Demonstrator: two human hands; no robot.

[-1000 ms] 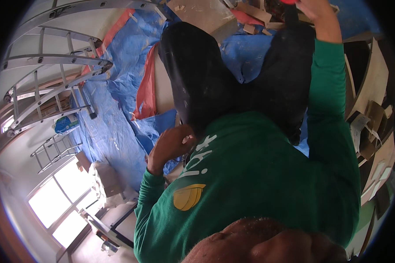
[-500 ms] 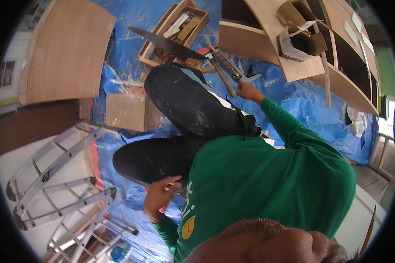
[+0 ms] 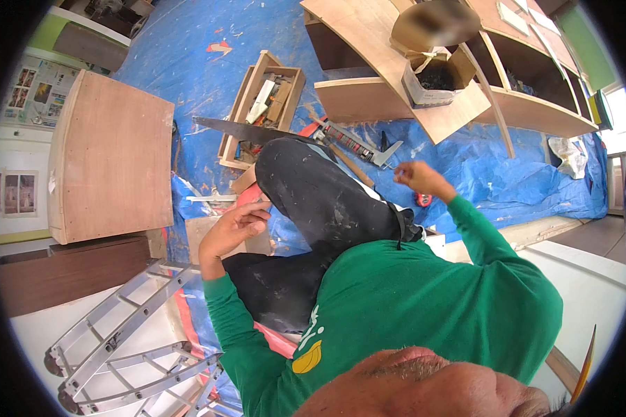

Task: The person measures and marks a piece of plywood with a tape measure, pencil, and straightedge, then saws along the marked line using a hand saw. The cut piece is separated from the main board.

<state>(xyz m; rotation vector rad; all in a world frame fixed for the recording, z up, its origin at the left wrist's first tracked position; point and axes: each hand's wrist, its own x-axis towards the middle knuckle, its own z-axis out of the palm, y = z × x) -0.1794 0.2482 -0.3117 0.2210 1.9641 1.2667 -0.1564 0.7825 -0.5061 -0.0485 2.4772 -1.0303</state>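
Note:
My left hand (image 3: 234, 229) is raised beside my bent knee, palm partly turned up, fingers apart and nothing in them. On the other side, my right hand (image 3: 424, 179) hovers over the blue sheet with loosely bent, slightly blurred fingers; no object shows in it. Just left of that hand lies a caulking gun (image 3: 349, 141) with a cartridge in it. A wooden tool handle (image 3: 353, 167) lies alongside, its far end unclear. Beyond my knee, a handsaw (image 3: 236, 129) rests across the edge of a wooden tool tray (image 3: 295, 87). A red tape measure (image 3: 423, 199) sits below my right hand.
Blue sheeting (image 3: 195, 69) covers the floor. A plywood cabinet (image 3: 115, 156) stands left, above folded aluminium ladders (image 3: 118, 333). At the upper right, an open cardboard box (image 3: 431, 94) rests on wooden shelving (image 3: 362, 101). A crumpled white bag (image 3: 569, 156) lies far right.
My left hand has risen from beside my lower leg toward the raised knee. My right hand has moved right, away from the wooden handle's end. The whole view has shifted, uncovering the tape measure.

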